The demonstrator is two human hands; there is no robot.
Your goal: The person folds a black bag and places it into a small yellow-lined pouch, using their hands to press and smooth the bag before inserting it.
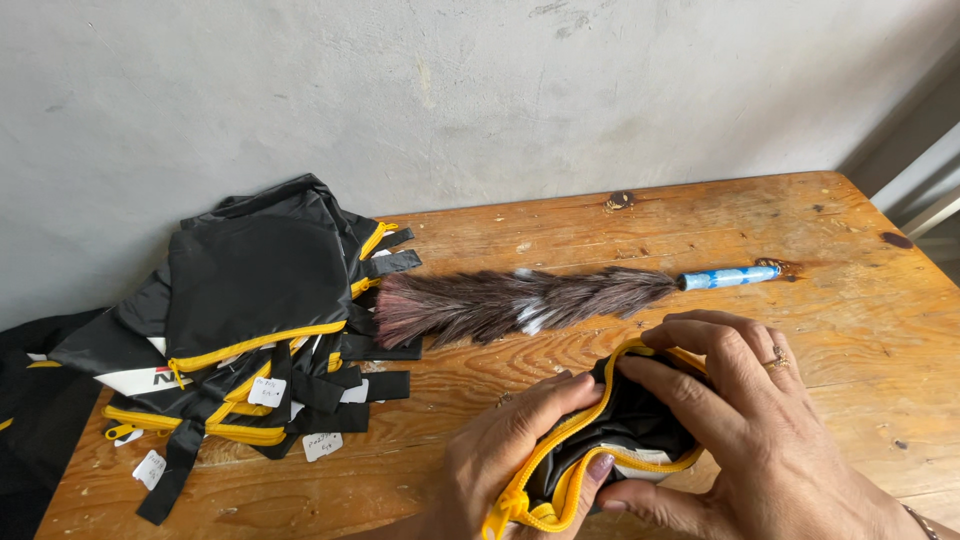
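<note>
At the table's left end lies a heap of black bags (pixel 255 330) with yellow zips and small white tags. Beside it, toward the middle, a feather duster (pixel 520 303) with a blue handle rests on the wooden table (pixel 800 230). Near the front edge, the left hand (pixel 505 455) pinches the yellow-zipped rim of a black pouch (pixel 610 440), fingers curled shut on it. The right hand (pixel 755 430) grips the pouch's other side, fingers bent over its open mouth, thumb underneath.

Single head view, looking steeply down, close over wooden table (pixel 640 230), facing wall (pixel 400 90)
</note>
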